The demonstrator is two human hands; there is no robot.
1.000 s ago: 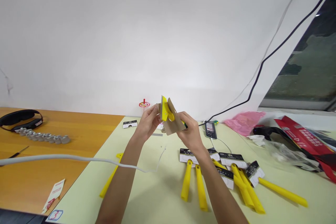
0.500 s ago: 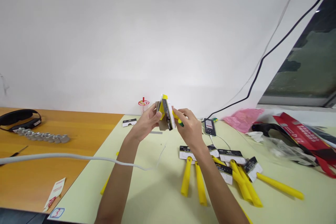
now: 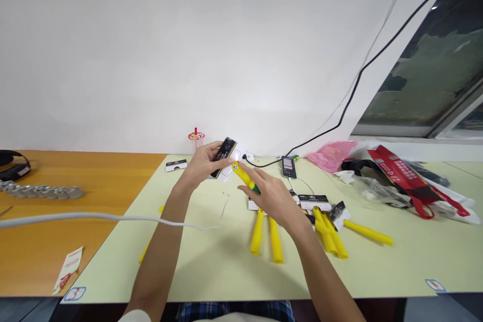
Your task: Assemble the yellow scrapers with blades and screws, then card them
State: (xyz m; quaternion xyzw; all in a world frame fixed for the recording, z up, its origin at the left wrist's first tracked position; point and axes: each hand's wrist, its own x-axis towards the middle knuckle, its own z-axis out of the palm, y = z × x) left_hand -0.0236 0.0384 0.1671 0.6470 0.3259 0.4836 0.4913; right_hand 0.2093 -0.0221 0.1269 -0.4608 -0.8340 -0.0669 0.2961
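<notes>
My left hand (image 3: 202,163) is closed on the black-and-white card sleeve (image 3: 225,157) at the head of a yellow-handled scraper. Its yellow handle (image 3: 243,173) slants down to the right, with a green part at the lower end. Over that handle lies my right hand (image 3: 269,191), fingers stretched and thumb apart; whether it touches the handle is hard to see. Several more yellow-handled scrapers (image 3: 277,244) with card sleeves lie on the table to the right. Part of another yellow handle (image 3: 144,251) shows beside my left forearm.
A loose card sleeve (image 3: 176,165) and a lidded cup (image 3: 196,140) stand toward the back of the pale table (image 3: 211,271). A phone (image 3: 289,166) with cables, a pink bag (image 3: 332,155) and a red bag (image 3: 396,173) lie right. A white cable (image 3: 113,217) crosses the left foreground.
The sleeved head has turned so its printed face shows. My right hand's fingers have loosened and spread along the handle. The view has shifted, showing more of the table's front edge.
</notes>
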